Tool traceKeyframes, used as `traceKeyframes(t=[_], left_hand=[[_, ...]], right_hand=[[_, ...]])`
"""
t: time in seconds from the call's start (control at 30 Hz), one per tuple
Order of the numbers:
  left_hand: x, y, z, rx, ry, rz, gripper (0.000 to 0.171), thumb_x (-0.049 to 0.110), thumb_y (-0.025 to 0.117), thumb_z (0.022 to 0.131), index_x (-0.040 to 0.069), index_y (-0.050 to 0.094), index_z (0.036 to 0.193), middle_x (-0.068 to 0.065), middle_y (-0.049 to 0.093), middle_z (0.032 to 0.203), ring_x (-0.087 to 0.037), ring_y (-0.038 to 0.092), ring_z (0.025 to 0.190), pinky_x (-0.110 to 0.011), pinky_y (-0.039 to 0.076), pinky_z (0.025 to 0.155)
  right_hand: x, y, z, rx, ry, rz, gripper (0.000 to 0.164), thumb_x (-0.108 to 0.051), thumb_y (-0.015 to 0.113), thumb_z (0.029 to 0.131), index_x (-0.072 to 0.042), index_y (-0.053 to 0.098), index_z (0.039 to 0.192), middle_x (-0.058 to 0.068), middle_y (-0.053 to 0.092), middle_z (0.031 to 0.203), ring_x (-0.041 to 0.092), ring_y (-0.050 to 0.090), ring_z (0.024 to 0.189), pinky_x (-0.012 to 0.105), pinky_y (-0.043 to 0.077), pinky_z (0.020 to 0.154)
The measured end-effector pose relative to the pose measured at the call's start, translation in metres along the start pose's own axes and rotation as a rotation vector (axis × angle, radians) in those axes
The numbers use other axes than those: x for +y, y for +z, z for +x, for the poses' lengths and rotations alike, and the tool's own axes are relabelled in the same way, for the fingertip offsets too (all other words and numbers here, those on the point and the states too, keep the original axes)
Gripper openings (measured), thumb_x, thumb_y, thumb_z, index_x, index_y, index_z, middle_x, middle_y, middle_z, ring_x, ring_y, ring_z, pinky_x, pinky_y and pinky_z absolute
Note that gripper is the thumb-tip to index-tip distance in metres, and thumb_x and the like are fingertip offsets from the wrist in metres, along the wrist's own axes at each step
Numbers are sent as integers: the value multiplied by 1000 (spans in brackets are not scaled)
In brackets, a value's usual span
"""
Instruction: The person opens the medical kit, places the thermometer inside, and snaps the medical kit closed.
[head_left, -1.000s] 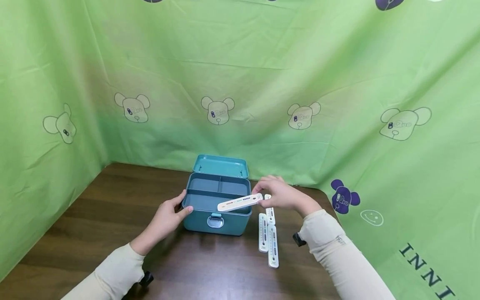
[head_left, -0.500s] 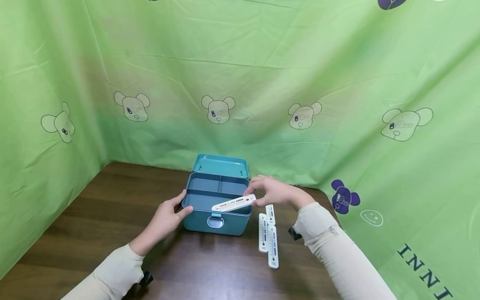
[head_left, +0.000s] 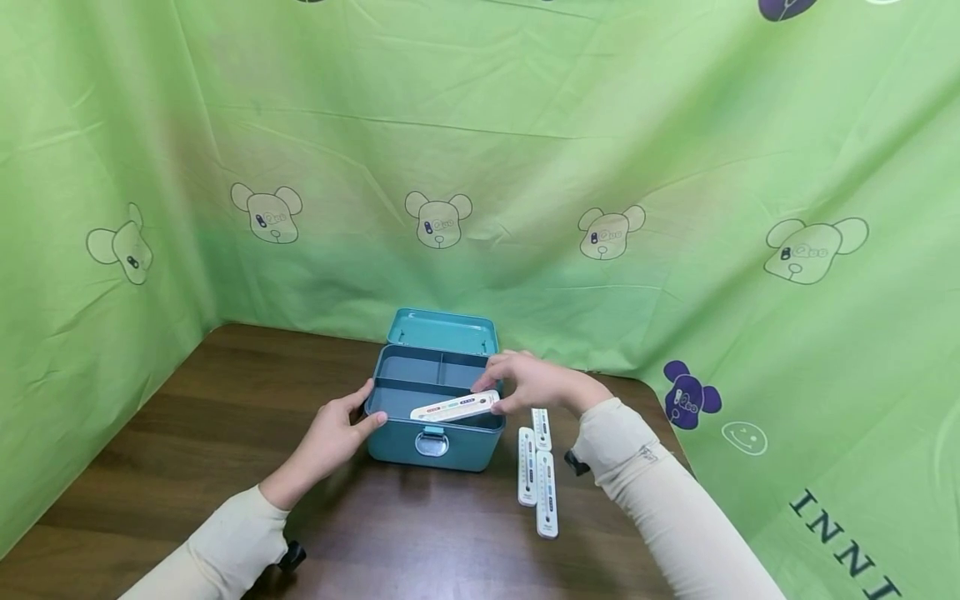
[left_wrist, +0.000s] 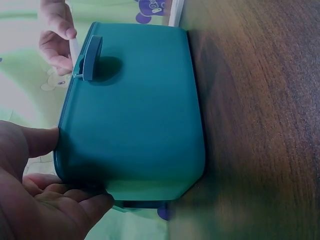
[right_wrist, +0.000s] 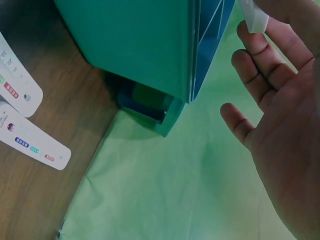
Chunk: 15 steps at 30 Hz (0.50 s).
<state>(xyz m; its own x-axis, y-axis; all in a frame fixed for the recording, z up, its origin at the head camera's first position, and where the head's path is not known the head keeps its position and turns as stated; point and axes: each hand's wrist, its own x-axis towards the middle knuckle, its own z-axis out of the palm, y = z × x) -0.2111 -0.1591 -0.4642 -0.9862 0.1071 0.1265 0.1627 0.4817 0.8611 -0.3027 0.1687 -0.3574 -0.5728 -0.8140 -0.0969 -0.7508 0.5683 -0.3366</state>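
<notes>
A teal storage box (head_left: 435,446) stands with its lid (head_left: 442,332) swung open at the back. My left hand (head_left: 341,429) grips its left end, thumb at the front rim and fingers along the side; the left wrist view shows this hand (left_wrist: 55,195) against the box (left_wrist: 140,110). My right hand (head_left: 528,382) pinches one end of a white thermometer (head_left: 453,407), which lies tilted over the front compartment. In the right wrist view the thermometer's end (right_wrist: 256,17) sits between thumb and fingers. Its far end dips toward the box's inside.
Right of the box, thermometers lie on the brown table (head_left: 450,533): one on the left (head_left: 527,467), one nearer me (head_left: 547,496), one farther back (head_left: 541,429). A green printed curtain (head_left: 525,167) hangs behind. Dividers (head_left: 440,367) split the box's rear section.
My right hand has moved left and carried the thermometer from the box's right edge further over the front compartment. The left hand keeps its place on the box.
</notes>
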Motion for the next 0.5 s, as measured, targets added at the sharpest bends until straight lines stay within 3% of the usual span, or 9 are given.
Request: traceKeyframes(t=[0.5], left_hand=[[3,-1,-2,10,3,24,67,23,68,100,-1,38,155,-20,43,157,-36,47,141,-51,47,109]], right_hand=[[-6,9,13,-22,-2,-23,34,-25,82,87,-25,77,121,-14,64,111,15,51,116,43,34,100]])
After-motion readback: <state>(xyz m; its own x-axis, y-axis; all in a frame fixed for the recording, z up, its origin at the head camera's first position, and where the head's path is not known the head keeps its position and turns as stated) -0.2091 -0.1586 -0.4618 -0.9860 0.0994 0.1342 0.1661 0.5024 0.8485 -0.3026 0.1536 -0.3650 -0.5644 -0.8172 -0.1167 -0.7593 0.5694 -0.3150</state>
